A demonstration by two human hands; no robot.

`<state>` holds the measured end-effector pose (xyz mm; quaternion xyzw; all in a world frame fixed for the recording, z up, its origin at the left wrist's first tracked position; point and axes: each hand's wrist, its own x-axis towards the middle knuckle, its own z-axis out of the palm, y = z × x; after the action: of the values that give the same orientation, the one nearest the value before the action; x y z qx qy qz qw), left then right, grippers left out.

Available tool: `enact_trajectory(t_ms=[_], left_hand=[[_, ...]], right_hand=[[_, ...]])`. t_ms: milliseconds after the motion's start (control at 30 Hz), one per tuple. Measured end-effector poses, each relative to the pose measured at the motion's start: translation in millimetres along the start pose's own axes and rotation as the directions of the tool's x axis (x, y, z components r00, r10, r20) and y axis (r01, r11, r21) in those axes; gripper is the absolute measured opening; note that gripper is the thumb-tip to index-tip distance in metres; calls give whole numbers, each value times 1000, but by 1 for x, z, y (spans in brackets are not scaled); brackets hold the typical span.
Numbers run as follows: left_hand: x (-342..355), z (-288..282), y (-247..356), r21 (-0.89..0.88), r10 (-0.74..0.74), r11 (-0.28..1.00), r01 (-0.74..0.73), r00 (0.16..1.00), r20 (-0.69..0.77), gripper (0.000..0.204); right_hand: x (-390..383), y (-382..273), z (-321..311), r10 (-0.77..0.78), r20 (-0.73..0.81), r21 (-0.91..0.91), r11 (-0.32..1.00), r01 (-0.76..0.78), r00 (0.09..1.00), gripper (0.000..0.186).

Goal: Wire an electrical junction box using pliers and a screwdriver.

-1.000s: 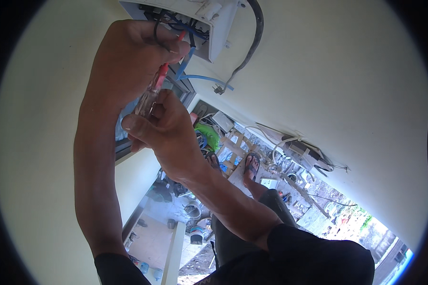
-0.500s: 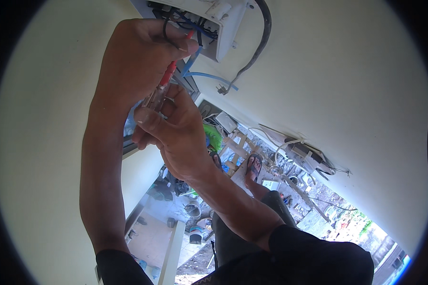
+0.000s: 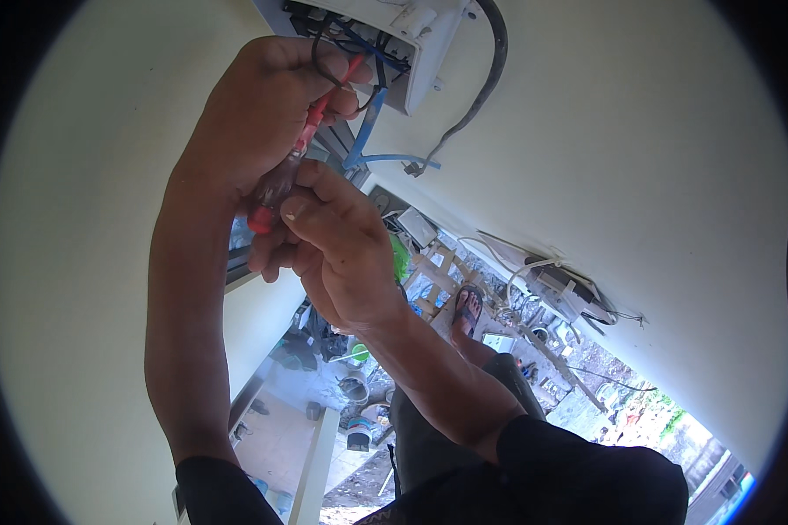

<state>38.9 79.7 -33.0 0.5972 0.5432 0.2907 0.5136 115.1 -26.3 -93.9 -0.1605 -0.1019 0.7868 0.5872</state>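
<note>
A white electrical box (image 3: 416, 35) is fixed to the pale wall at the top, with black and blue wires (image 3: 372, 52) spilling from it. My right hand (image 3: 337, 249) grips the red and clear handle of a screwdriver (image 3: 282, 179), whose shaft points up into the box. My left hand (image 3: 258, 109) is closed around the screwdriver's upper shaft and the wires just below the box. The tip is hidden among the wires.
A grey cable (image 3: 477, 96) hangs from the box down the wall. A blue wire (image 3: 394, 160) sticks out to the right. Far below are a wooden ladder (image 3: 438, 280), my sandalled foot (image 3: 467, 308), buckets and clutter on the ground.
Both hands and the screwdriver have shifted slightly right and up toward the box; the grips are unchanged.
</note>
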Motion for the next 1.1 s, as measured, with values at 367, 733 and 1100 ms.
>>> enact_trajectory(t_ms=[367, 733, 1100], left_hand=[[7, 13, -8, -104, -14, 995, 4, 995, -94, 28], [16, 42, -49, -507, 133, 838, -204, 976, -174, 15], [13, 94, -68, -453, 307, 627, -634, 736, -604, 13]], right_hand=[[1, -3, -5, -19, -23, -213, 977, 13, 1000, 25], [-101, -34, -55, 211, -90, -534, 815, -226, 973, 27], [-143, -64, -66, 296, -263, -621, 676, -396, 918, 28]])
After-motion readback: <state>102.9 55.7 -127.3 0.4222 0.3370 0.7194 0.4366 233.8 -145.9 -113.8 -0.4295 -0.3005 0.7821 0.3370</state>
